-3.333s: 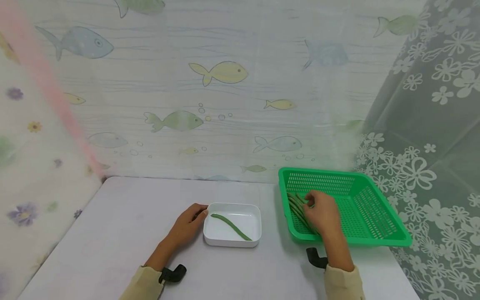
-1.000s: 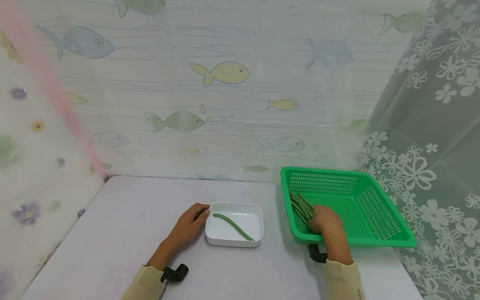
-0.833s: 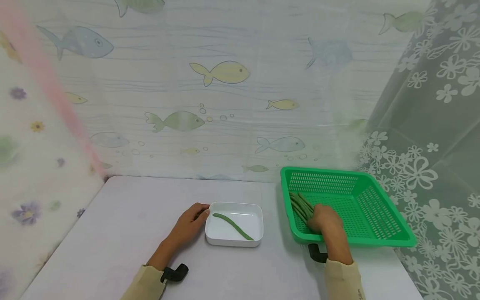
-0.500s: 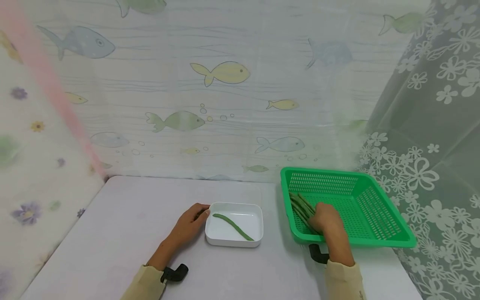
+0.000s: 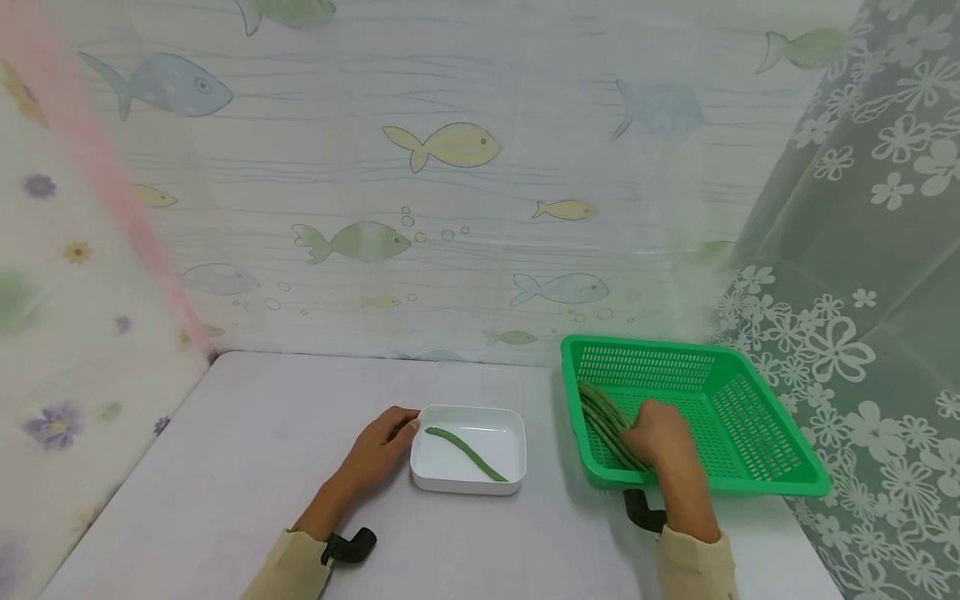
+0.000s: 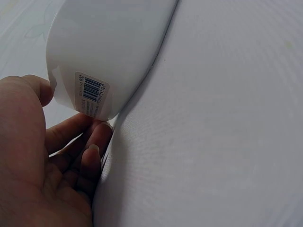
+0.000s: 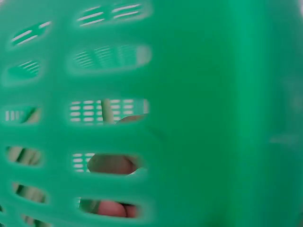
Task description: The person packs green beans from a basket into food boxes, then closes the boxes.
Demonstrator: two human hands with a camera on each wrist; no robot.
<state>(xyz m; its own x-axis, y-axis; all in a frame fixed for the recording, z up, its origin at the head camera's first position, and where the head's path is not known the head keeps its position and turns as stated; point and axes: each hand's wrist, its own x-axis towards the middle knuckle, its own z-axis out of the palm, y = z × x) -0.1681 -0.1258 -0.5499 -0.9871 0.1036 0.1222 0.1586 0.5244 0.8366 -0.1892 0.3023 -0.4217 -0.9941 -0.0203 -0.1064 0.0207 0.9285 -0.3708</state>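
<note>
My right hand [image 5: 666, 437] is among the beans [image 5: 606, 418] at the left side of the basket [image 5: 652, 368], whether pinching any I cannot tell, and because they lie bunched, extras could drag up and fall short of the tray [image 5: 465, 485] my left hand [image 5: 377, 450] holds.

Beige left sleeve [image 5: 288, 568], matching right sleeve [image 5: 697, 568] — both plain and loose-ended, black bent pieces [image 5: 351, 547] — one per side

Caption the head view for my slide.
Left hand touching a white dish, right hand at green beans in basket.
</note>
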